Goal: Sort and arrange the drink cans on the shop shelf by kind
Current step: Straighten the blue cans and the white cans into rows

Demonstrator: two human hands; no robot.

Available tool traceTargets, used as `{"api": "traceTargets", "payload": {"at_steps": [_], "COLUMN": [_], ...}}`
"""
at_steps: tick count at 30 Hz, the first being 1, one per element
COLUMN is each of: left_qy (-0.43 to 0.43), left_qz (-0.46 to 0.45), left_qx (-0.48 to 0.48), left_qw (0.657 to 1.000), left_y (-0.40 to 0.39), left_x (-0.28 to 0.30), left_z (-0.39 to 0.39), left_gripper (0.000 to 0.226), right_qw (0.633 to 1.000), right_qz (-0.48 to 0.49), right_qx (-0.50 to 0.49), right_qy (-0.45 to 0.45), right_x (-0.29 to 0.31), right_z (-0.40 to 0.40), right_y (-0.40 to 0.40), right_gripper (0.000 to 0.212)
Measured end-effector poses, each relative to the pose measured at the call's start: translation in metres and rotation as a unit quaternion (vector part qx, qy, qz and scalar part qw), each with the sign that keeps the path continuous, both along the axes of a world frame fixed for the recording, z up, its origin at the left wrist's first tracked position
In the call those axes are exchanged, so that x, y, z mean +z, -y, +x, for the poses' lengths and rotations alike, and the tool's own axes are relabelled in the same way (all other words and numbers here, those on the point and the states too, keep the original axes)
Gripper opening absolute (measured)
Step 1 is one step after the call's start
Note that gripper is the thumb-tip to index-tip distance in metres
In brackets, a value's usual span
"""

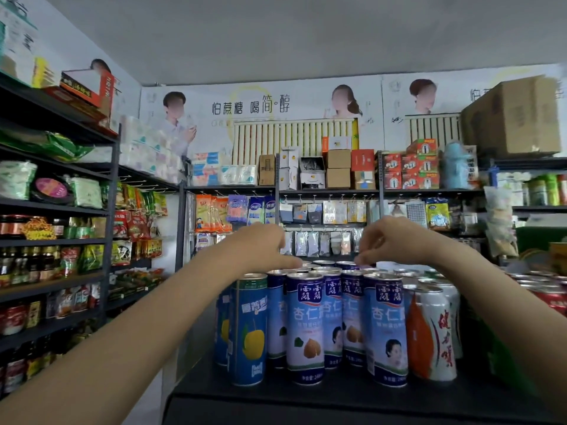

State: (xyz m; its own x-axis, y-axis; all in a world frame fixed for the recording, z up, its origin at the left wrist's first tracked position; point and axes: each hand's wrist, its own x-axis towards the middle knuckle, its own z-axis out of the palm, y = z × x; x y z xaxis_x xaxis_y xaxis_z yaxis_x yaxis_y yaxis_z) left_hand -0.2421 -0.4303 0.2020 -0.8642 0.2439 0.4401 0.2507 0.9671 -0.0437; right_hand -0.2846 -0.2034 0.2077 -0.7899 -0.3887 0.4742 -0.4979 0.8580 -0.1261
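Several tall blue almond-drink cans [305, 329] stand in rows on the black shelf top [306, 400]. Left of them stands a blue can with a yellow fruit [248, 329], and to their right a white-and-orange can [431, 335]. Both my arms reach over the front rows. My left hand [257, 248] curls down onto the top of a back-row blue can, thumb at its rim. My right hand [392, 240] curls the same way over a neighbouring back-row can. The bodies of those two cans are hidden behind the front rows.
Red cans [552, 297] crowd the shelf's far right, with more silver-topped cans [408, 273] behind the white one. Dark shelving with jars and snack bags [61, 259] runs along the left. Hanging packets [322, 240] and boxes fill the back wall.
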Motion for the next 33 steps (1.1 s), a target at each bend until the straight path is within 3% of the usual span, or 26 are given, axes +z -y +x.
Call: {"api": "traceTargets", "payload": {"at_steps": [5,13,19,24,29,33], "left_qy": [0.032,0.227,0.256,0.276,0.280,0.281], "left_qz": [-0.025,-0.157,-0.127,-0.083,-0.060,-0.039], "left_qx": [-0.087,0.033,0.039,0.025,0.018,0.026], "left_qw": [0.995,0.961,0.958,0.957,0.958,0.959], "left_y": [-0.048,-0.061,-0.058,-0.053,-0.054,-0.052], "left_x": [0.015,0.028,0.027,0.026,0.026,0.023], "left_z": [-0.051,-0.119,-0.126,-0.129,-0.130,-0.133], "left_gripper": [0.031,0.049,0.050,0.046,0.045,0.044], "right_qw": [0.998,0.982,0.941,0.913,0.931,0.957], "right_qz": [0.048,0.145,0.271,0.394,0.289,0.080], "right_qx": [0.046,0.082,0.085,0.040,0.142,0.202], "right_qy": [0.011,0.084,0.183,0.100,0.170,0.192], "right_x": [0.011,0.002,0.005,-0.004,-0.007,0.023], "right_z": [-0.047,-0.122,-0.127,-0.127,-0.128,-0.107], "right_y": [-0.001,0.012,0.020,0.021,0.008,-0.013], "right_gripper": [0.012,0.029,0.040,0.049,0.031,0.035]}}
